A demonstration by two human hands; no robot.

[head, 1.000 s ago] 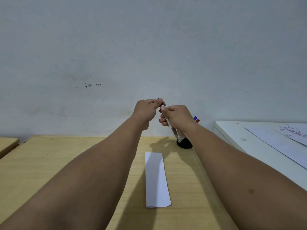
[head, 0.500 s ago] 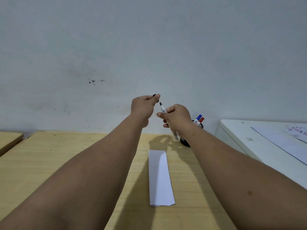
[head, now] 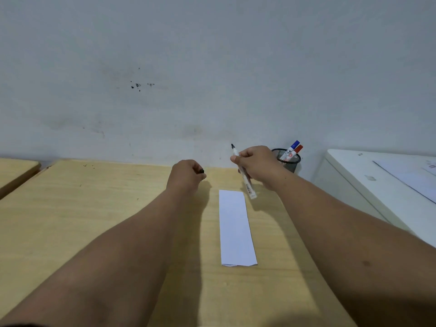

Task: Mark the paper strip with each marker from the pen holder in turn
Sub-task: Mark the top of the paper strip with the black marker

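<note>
Lowered left hand (head: 186, 177) grips black cap (head: 202, 171), apart from slim marker (head: 243, 172).

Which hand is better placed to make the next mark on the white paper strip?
Right. The right hand already grips the uncapped black-tipped white marker just beyond the far end of the white paper strip. The left hand holds only the black cap, off to the strip's left.

The left hand (head: 186, 175), gripping the black cap (head: 201, 171), has dropped away from the uncapped marker (head: 243, 172).
</note>
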